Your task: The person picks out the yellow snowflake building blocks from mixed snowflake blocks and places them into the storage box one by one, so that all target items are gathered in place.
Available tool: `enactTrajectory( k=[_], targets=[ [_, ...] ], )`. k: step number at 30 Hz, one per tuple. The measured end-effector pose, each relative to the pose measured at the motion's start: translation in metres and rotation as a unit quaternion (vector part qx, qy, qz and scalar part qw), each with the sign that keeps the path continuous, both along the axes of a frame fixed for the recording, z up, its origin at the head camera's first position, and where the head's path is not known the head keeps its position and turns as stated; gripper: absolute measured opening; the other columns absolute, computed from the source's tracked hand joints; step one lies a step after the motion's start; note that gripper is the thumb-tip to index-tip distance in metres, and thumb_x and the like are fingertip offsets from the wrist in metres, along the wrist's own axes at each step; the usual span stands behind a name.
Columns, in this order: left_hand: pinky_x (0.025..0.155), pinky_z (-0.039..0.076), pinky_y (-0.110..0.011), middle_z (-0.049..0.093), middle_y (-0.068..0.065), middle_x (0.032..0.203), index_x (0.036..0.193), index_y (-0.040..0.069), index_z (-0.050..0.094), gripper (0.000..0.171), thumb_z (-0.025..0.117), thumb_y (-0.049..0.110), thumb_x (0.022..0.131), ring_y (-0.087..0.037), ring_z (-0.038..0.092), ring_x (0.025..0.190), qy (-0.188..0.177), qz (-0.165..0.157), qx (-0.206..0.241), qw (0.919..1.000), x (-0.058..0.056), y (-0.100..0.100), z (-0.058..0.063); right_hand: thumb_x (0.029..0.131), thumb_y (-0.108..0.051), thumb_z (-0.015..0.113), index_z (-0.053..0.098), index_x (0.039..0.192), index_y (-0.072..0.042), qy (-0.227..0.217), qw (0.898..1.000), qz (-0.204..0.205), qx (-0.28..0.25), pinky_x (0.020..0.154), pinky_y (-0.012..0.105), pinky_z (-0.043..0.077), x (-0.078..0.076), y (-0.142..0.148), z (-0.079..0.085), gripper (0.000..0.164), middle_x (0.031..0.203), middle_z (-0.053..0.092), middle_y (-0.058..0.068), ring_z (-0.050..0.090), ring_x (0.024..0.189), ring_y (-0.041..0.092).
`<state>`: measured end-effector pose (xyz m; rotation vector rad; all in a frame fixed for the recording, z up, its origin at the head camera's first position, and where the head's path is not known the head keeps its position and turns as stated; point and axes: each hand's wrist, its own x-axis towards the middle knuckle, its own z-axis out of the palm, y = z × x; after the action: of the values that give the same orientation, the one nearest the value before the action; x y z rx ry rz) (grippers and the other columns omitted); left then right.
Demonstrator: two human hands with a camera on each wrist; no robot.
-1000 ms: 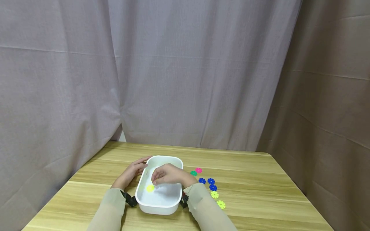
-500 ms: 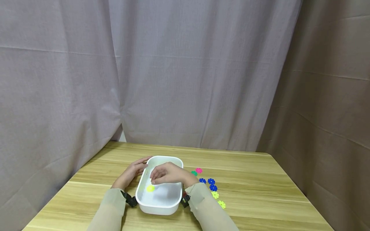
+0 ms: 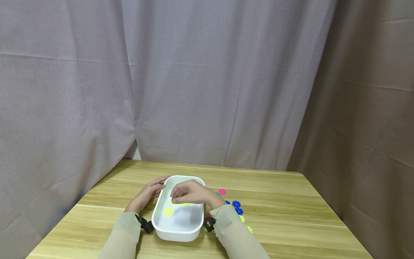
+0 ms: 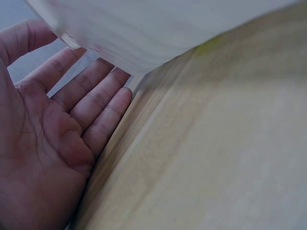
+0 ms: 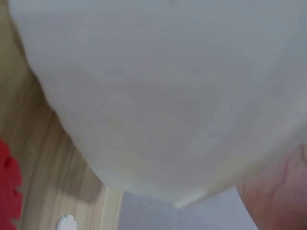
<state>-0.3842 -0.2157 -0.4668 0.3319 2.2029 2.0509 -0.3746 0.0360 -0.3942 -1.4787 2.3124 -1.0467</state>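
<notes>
The right hand is hovering over the inside of the white tray, its fingers bending in toward the thumb; whether the tips are pinching anything, I cannot tell. Just below it, a few yellow pieces are showing on the tray floor, partly hidden by the hand, and a lone yellow disc is lying apart from them, nearer the person. The left hand is lying along the tray's left wall, fingers extending nearly straight and meeting the outside, grasping nothing. Judging by this, the right hand is placing or picking yellow pieces while the left is steadying the tray; the next move is probably calling for a fingertip grip and a lift clear of the rim. Farther right, on the wooden table, blue pieces, a pink piece and yellow-green pieces are lying, some partly hiding behind the sleeve
</notes>
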Motion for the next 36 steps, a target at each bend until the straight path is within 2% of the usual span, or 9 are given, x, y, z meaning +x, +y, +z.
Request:
enactTrajectory(
  k=[2, 7, 11, 19, 26, 32, 36],
  targets=[
    [0.110, 0.041, -0.038, 0.046, -0.006, 0.154, 0.149, 0.022, 0.051, 0.050, 0.056, 0.024, 0.099, -0.021, 0.049, 0.134, -0.002, 0.001, 0.001, 1.0000, 0.000, 0.000, 0.000, 0.092, -0.023, 0.075, 0.074, 0.105, -0.012, -0.003, 1.000, -0.010, -0.002, 0.083, 0.023, 0.056, 0.000, 0.003, 0.000, 0.017, 0.094, 0.075, -0.006, 0.069, 0.089, 0.005],
    [0.108, 0.044, -0.036, 0.044, -0.009, 0.155, 0.151, 0.019, 0.049, 0.052, 0.055, 0.023, 0.099, -0.023, 0.050, 0.134, 0.003, -0.002, -0.003, 1.0000, 0.000, 0.001, 0.000, 0.092, -0.024, 0.075, 0.074, 0.106, -0.008, -0.012, 1.000, -0.028, -0.005, 0.085, 0.024, 0.056, -0.003, 0.012, -0.002, 0.022, 0.096, 0.075, -0.004, 0.069, 0.090, 0.008],
    [0.106, 0.045, -0.035, 0.043, -0.012, 0.155, 0.152, 0.016, 0.047, 0.053, 0.055, 0.022, 0.100, -0.026, 0.050, 0.134, 0.010, -0.005, -0.003, 0.9999, 0.000, 0.001, -0.001, 0.092, -0.027, 0.075, 0.074, 0.104, -0.012, -0.016, 0.999, -0.042, -0.004, 0.085, 0.024, 0.055, -0.007, 0.019, -0.005, 0.019, 0.096, 0.074, -0.007, 0.069, 0.091, 0.007],
    [0.106, 0.045, -0.034, 0.044, -0.012, 0.154, 0.152, 0.016, 0.047, 0.053, 0.055, 0.021, 0.100, -0.026, 0.050, 0.134, 0.009, -0.010, 0.003, 0.9999, -0.001, 0.000, -0.002, 0.093, -0.025, 0.074, 0.073, 0.104, -0.014, -0.027, 0.999, -0.046, -0.003, 0.085, 0.027, 0.056, -0.011, 0.035, -0.006, 0.016, 0.096, 0.073, -0.009, 0.069, 0.091, 0.009],
    [0.105, 0.046, -0.034, 0.044, -0.013, 0.154, 0.152, 0.016, 0.047, 0.054, 0.056, 0.022, 0.099, -0.026, 0.051, 0.133, 0.011, -0.007, 0.005, 0.9999, -0.001, 0.002, 0.000, 0.095, -0.027, 0.072, 0.073, 0.104, -0.019, -0.003, 0.998, -0.063, -0.008, 0.081, 0.028, 0.057, -0.013, 0.062, -0.005, 0.012, 0.097, 0.072, -0.009, 0.068, 0.090, 0.010],
    [0.105, 0.046, -0.032, 0.046, -0.012, 0.153, 0.153, 0.016, 0.046, 0.052, 0.054, 0.020, 0.101, -0.027, 0.050, 0.135, 0.005, -0.008, 0.005, 0.9999, 0.000, 0.002, 0.001, 0.096, -0.025, 0.071, 0.072, 0.107, -0.018, 0.002, 0.996, -0.078, -0.040, 0.079, 0.032, 0.059, -0.013, 0.088, 0.004, 0.013, 0.099, 0.073, -0.005, 0.069, 0.090, 0.015],
    [0.108, 0.044, -0.035, 0.045, -0.012, 0.154, 0.152, 0.017, 0.047, 0.053, 0.054, 0.020, 0.100, -0.027, 0.049, 0.135, 0.003, -0.005, 0.006, 1.0000, 0.001, 0.001, 0.001, 0.096, -0.024, 0.070, 0.072, 0.108, -0.016, 0.004, 0.995, -0.090, -0.038, 0.080, 0.031, 0.058, -0.014, 0.106, 0.006, 0.015, 0.101, 0.073, -0.002, 0.069, 0.092, 0.017]
  ],
)
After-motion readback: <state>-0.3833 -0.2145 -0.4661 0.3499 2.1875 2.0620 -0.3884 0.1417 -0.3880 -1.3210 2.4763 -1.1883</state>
